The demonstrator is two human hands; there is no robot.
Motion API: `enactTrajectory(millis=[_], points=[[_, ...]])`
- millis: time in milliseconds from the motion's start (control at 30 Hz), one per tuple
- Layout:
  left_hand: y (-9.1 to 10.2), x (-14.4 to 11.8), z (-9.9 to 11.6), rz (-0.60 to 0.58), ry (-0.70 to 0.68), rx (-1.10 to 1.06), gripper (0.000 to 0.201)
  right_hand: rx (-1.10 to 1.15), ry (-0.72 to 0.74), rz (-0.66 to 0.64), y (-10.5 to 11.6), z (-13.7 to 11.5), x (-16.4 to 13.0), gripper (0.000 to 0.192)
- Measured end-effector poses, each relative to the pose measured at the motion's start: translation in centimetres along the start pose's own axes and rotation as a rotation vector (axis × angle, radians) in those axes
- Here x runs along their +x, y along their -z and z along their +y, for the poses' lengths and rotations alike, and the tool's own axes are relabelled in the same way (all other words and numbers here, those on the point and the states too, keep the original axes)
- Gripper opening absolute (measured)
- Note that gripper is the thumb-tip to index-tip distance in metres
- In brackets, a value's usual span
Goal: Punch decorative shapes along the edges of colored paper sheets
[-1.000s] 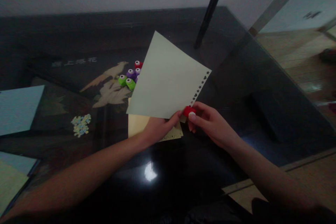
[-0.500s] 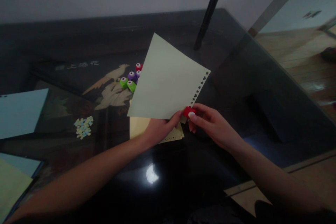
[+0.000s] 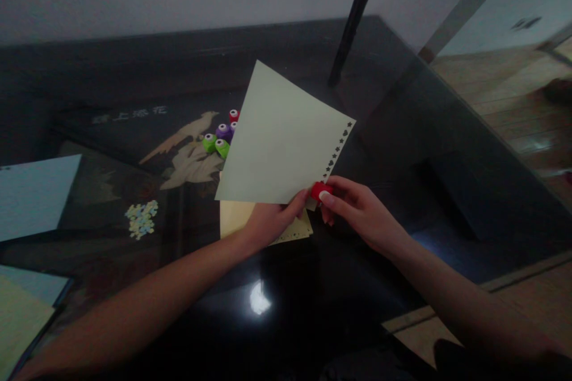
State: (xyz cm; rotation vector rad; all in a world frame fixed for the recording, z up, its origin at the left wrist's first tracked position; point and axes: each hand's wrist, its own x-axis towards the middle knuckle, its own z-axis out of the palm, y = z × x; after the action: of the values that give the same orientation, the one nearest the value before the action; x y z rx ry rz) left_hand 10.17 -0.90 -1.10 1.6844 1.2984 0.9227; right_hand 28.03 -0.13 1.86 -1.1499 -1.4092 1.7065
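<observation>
A pale sheet of paper (image 3: pixel 281 137) is pinched near its lower corner by my left hand (image 3: pixel 279 220), thumb on top and the other fingers mostly hidden beneath. Star and heart holes run down the sheet's right edge. My right hand (image 3: pixel 361 208) grips a red craft punch (image 3: pixel 320 190) with a white button, its thumb on the button. The punch sits over that same edge, below the lowest holes. Under the held sheet, yellowish sheets (image 3: pixel 236 220) with small holes along their edge lie on the dark table.
Green, purple and red craft punches (image 3: pixel 222 147) cluster behind the sheet, partly covered. A pile of small paper cutouts (image 3: pixel 142 218) lies left on the table (image 3: pixel 384 131). Blue paper (image 3: pixel 36 196) and yellow paper (image 3: pixel 22 321) are at far left. A black pole (image 3: pixel 355 18) rises at the back.
The view has shifted slightly. Both hands, the paper and the red craft punch keep almost the same places; my right thumb stays on the button.
</observation>
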Motion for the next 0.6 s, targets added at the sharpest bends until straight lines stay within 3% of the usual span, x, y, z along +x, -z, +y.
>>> enactTrajectory(millis=[600], points=[[-0.04,-0.06,-0.21,-0.004,-0.008,-0.009,0.038,-0.055,0.024,0.008,-0.04,-0.08,0.10,0.022]])
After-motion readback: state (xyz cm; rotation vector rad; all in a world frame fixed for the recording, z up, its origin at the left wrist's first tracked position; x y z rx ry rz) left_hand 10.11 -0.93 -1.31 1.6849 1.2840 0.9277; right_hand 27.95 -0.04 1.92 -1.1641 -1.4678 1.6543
